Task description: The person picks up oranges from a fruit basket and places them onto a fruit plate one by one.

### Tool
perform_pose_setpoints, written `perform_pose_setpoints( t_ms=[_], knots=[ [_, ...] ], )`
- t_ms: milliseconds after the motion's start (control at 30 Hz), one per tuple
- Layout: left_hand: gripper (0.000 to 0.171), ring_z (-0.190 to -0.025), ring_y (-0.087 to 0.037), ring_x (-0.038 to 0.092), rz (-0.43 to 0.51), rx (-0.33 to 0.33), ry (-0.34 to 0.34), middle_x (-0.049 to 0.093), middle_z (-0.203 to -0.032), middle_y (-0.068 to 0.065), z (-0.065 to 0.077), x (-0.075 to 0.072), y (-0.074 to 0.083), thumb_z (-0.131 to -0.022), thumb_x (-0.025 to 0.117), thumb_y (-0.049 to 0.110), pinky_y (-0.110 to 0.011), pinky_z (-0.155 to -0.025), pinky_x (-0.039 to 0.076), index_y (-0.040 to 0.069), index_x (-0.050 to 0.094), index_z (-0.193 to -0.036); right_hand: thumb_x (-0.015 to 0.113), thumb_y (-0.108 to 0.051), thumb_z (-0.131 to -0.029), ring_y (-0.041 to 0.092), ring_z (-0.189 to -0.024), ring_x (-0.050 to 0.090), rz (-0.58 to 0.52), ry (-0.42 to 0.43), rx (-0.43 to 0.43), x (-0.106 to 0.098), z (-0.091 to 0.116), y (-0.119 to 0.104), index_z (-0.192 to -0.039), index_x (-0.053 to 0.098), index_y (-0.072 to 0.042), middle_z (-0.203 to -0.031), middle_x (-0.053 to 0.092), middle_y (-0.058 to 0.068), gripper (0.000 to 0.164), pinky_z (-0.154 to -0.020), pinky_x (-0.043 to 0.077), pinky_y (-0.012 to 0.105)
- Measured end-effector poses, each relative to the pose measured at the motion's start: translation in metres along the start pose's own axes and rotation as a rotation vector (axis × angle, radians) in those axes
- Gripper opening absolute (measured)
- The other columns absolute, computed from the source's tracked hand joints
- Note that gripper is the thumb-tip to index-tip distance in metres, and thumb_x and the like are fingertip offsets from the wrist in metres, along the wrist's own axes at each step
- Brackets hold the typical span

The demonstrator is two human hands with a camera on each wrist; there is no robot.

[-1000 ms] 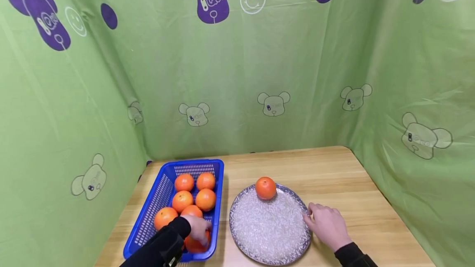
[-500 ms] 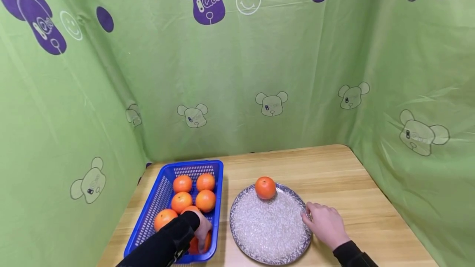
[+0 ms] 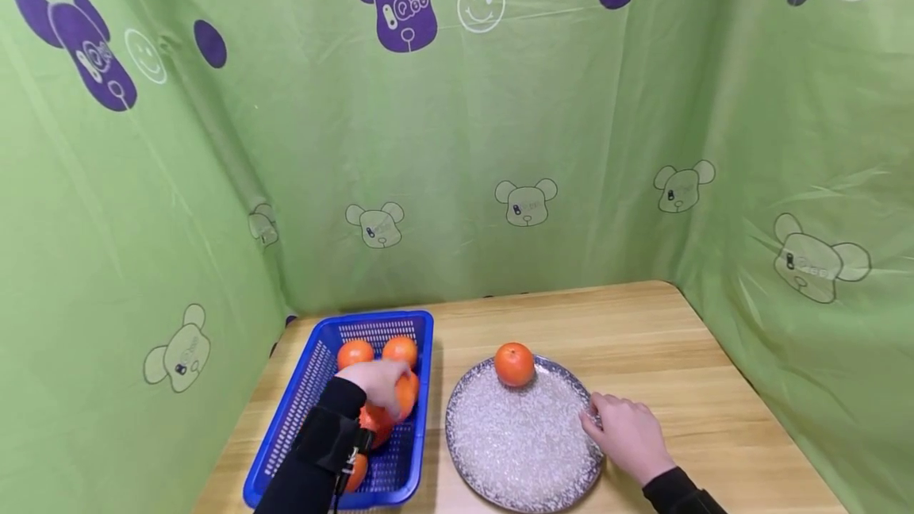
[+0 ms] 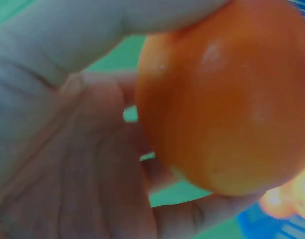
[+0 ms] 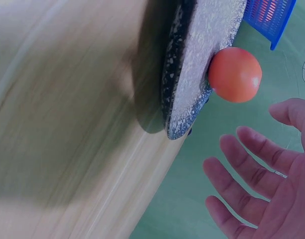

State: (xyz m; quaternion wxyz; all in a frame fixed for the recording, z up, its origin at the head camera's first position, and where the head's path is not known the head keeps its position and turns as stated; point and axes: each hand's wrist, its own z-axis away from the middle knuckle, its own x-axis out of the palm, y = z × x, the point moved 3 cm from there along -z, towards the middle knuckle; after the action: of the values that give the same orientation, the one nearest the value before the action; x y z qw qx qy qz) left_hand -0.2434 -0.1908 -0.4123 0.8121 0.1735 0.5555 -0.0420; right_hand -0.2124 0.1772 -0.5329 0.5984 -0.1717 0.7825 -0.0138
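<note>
My left hand (image 3: 377, 381) is over the blue basket (image 3: 426, 355) and grips an orange (image 4: 222, 104) between thumb and fingers. The left wrist view shows that fruit filling much of the frame, shiny and smooth. Beneath and around the hand, more oranges lie in the basket, among them one near its front (image 3: 357, 473); the sleeve hides others. At the right rim of a round speckled plate (image 3: 528, 443), my right hand (image 3: 630, 432) stays with loosely bent fingers. In the right wrist view its fingers (image 5: 247, 199) are spread, holding nothing. One orange (image 3: 514, 364) sits at the plate's far edge.
The wooden table (image 3: 593, 316) carries the basket on the left and the plate right of it. A green printed curtain (image 3: 443, 125) encloses the table's back and sides. The basket's raised wall stands between the left hand and the plate.
My left hand has come up from the basket's front right corner toward its middle, gripping an orange. The front right corner of the basket now shows bare mesh. The right hand has barely moved.
</note>
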Motion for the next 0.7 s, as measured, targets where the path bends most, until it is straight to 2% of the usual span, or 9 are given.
perform_pose_setpoints(
  t_ms=[67, 200, 333, 433, 533, 700],
  knots=[
    [0.053, -0.094, -0.023, 0.057, 0.066, 0.075, 0.152, 0.061, -0.104, -0.007, 0.000, -0.011, 0.006, -0.064, 0.079, 0.014, -0.040, -0.082, 0.048, 0.009, 0.059, -0.113, 0.069, -0.030, -0.086, 0.013, -0.055, 0.051, 0.002, -0.001, -0.002, 0.002, 0.002, 0.001, -0.080, 0.061, -0.015, -0.063, 0.053, -0.005, 0.018, -0.056, 0.046, 0.036],
    [0.060, -0.108, -0.032, 0.054, 0.170, 0.140, 0.471, 0.057, -0.117, -0.015, 0.005, -0.019, 0.029, -0.070, 0.081, 0.019, -0.049, -0.090, 0.047, 0.005, 0.055, -0.123, 0.070, -0.031, -0.085, 0.013, -0.058, 0.055, 0.012, -0.006, -0.004, 0.006, 0.007, 0.003, -0.090, 0.067, -0.011, -0.067, 0.058, -0.003, 0.021, -0.059, 0.050, 0.038],
    [0.066, -0.114, -0.038, 0.050, 0.220, 0.167, 0.830, 0.053, -0.123, -0.018, 0.007, -0.010, 0.066, -0.071, 0.083, 0.015, -0.052, -0.092, 0.046, 0.004, 0.053, -0.128, 0.069, -0.032, -0.085, 0.013, -0.058, 0.055, 0.012, -0.008, 0.000, 0.007, 0.010, 0.004, -0.091, 0.067, -0.010, -0.068, 0.058, -0.004, 0.023, -0.060, 0.050, 0.038],
    [0.069, -0.118, -0.038, 0.048, 0.234, 0.189, 1.036, 0.051, -0.129, -0.019, -0.001, 0.005, 0.093, -0.069, 0.085, 0.012, -0.051, -0.095, 0.046, 0.005, 0.053, -0.129, 0.068, -0.032, -0.085, 0.011, -0.058, 0.052, 0.005, -0.018, 0.005, 0.007, 0.009, 0.004, -0.088, 0.066, -0.011, -0.066, 0.056, -0.005, 0.022, -0.059, 0.049, 0.036],
    [0.071, -0.122, -0.037, 0.047, 0.213, 0.193, 1.125, 0.049, -0.133, -0.020, -0.017, 0.026, 0.111, -0.068, 0.085, 0.012, -0.048, -0.100, 0.045, 0.008, 0.052, -0.130, 0.067, -0.032, -0.085, 0.011, -0.058, 0.051, -0.005, -0.035, 0.016, 0.006, 0.007, 0.004, -0.086, 0.065, -0.012, -0.066, 0.054, -0.006, 0.020, -0.059, 0.048, 0.036],
    [0.071, -0.120, -0.036, 0.048, 0.119, 0.104, 1.139, 0.049, -0.131, -0.019, -0.057, 0.067, 0.118, -0.064, 0.087, 0.013, -0.049, -0.093, 0.048, 0.009, 0.054, -0.127, 0.067, -0.032, -0.086, 0.012, -0.058, 0.052, -0.004, -0.046, 0.024, 0.005, 0.006, 0.003, -0.087, 0.065, -0.012, -0.066, 0.054, -0.005, 0.020, -0.059, 0.048, 0.037]
  ],
)
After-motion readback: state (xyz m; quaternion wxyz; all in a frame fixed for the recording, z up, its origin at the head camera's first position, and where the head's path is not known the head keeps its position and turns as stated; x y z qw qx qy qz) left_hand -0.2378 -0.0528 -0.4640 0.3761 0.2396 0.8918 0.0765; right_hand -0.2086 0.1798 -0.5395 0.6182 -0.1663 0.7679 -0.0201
